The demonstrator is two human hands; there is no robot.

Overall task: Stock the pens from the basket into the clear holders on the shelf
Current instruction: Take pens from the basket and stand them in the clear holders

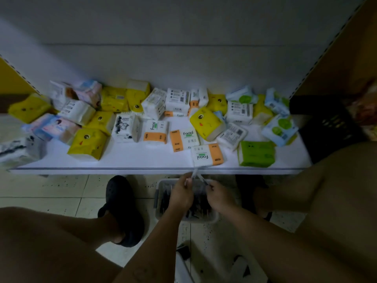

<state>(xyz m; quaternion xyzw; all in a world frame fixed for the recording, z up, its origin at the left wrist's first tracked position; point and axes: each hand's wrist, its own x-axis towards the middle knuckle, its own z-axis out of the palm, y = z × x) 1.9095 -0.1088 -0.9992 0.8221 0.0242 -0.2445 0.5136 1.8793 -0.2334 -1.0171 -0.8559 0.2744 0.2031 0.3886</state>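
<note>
Your left hand (180, 193) and right hand (219, 196) reach down side by side between your knees, fingers curled, both pinching thin pale items (196, 176) too blurred to name. Directly beneath them the clear basket (213, 218) of dark pens (196, 205) sits on the floor, just before the shelf (142, 160) edge.

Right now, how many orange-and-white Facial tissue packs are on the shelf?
3 Facial packs clearly: one mid-shelf, one right of it, one at the shelf front edge. Orange-edged packs behind may be more, partly hidden.
</note>
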